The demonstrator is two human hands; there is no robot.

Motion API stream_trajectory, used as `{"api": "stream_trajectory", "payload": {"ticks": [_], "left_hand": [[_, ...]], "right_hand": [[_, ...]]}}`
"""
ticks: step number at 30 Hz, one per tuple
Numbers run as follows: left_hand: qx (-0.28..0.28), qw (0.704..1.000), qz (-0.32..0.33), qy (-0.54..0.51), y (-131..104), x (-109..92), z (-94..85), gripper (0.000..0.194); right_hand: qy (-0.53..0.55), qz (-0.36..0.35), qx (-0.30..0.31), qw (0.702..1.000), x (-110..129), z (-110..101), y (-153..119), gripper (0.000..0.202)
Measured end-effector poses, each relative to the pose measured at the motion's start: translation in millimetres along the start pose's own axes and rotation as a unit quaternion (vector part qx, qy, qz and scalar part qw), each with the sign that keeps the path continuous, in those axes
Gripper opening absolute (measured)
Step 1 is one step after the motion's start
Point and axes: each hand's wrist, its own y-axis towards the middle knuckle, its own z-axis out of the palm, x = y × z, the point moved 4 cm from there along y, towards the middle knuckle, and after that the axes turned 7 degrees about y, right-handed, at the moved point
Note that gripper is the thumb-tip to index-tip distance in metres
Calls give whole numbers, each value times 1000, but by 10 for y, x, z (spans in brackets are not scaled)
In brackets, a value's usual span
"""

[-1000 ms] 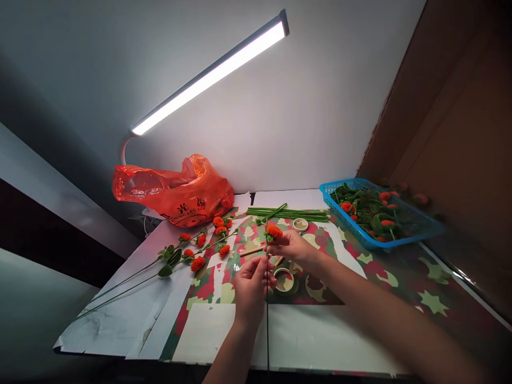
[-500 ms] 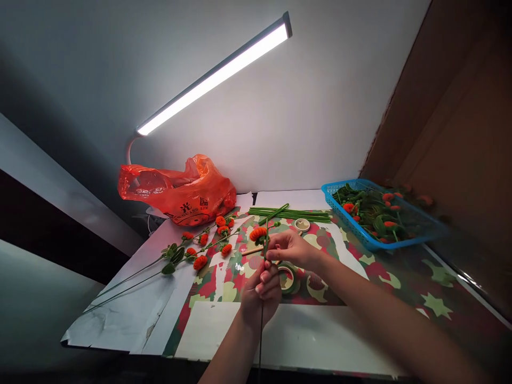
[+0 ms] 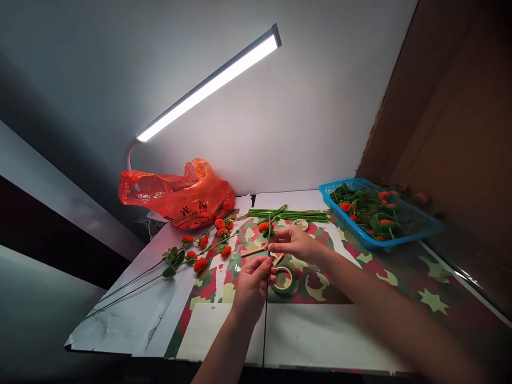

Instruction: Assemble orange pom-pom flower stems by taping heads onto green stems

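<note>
Between my hands stands a long thin flower stem [image 3: 265, 330], nearly upright, with an orange flower head [image 3: 264, 227] near its top. My left hand [image 3: 253, 285] pinches the stem lower down between thumb and fingers. Just above it, my right hand [image 3: 295, 244] has its thumb and fingertips closed on the stem below the flower. Whether tape is also in the right fingers is too small to tell. A roll of green tape [image 3: 290, 287] lies on the table behind and right of my left hand. A tan stick [image 3: 253, 252] lies partly hidden behind my hands.
Finished-looking orange flower stems [image 3: 200, 264] lie at the left. Behind them sits a red plastic bag [image 3: 192, 205] under a lit lamp [image 3: 212, 85]. Green stems [image 3: 308, 215] and a pale ring [image 3: 306, 225] lie at the back. A blue basket [image 3: 370, 244] holds flowers and leaves.
My left hand has shifted slightly left and its fingers have loosened from a wrap to a pinch. The flower has turned and moved right, closer to the right fingers. The view has shifted slightly.
</note>
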Motion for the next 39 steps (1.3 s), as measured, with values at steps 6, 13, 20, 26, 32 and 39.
{"api": "stream_trajectory", "payload": {"ticks": [6, 13, 20, 26, 32, 39], "left_hand": [[83, 968, -72, -224, -33, 182, 161, 12], [-20, 988, 133, 74, 52, -138, -130, 25], [34, 841, 402, 361, 152, -626, -117, 30], [64, 718, 450, 526, 219, -683, -91, 31], [11, 613, 498, 613, 137, -730, -121, 19], [1, 573, 534, 621, 94, -712, -138, 42]], "right_hand": [[147, 37, 26, 988, -17, 81, -36, 32], [99, 62, 39, 992, -29, 18, -35, 27], [154, 85, 80, 981, -88, 97, -36, 25], [207, 120, 73, 968, -113, 165, -57, 23], [225, 163, 58, 959, -212, 205, -66, 24], [246, 170, 50, 953, -201, 236, -80, 21]]}}
